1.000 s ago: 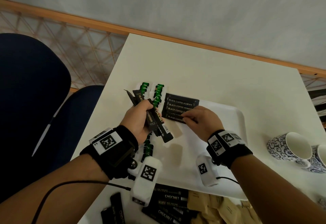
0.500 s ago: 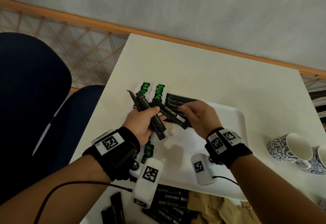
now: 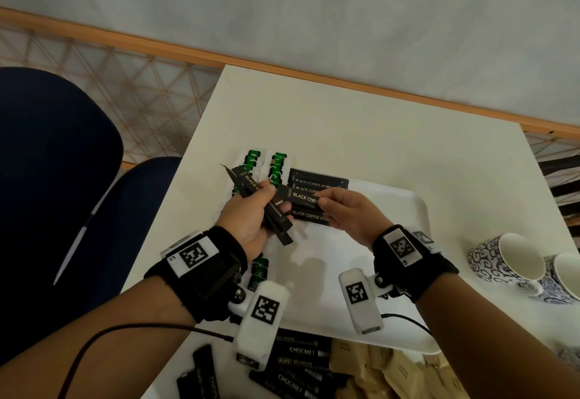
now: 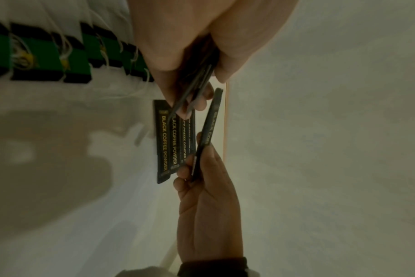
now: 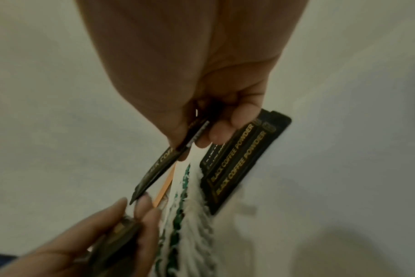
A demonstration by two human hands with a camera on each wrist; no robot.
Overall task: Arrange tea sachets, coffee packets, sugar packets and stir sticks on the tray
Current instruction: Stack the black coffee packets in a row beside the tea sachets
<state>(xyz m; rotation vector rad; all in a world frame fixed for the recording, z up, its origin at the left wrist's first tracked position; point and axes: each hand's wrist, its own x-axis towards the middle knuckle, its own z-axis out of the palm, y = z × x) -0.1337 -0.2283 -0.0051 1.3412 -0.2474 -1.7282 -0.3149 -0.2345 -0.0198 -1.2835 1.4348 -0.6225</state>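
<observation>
Above the tray (image 3: 417, 210), our right hand (image 3: 351, 213) pinches one coffee packet (image 3: 301, 197) over the laid row (image 3: 317, 179); our left hand (image 3: 251, 213) grips a bundle (image 3: 276, 213) beside it.

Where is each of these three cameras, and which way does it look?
Head: worn on the head, looking down at the tray; both forearms, left hand, right hand.
Left wrist: looks along the left hand at its coffee packets.
Right wrist: looks along the right hand, pinching one packet.
All three show the packet row on the tray.
</observation>
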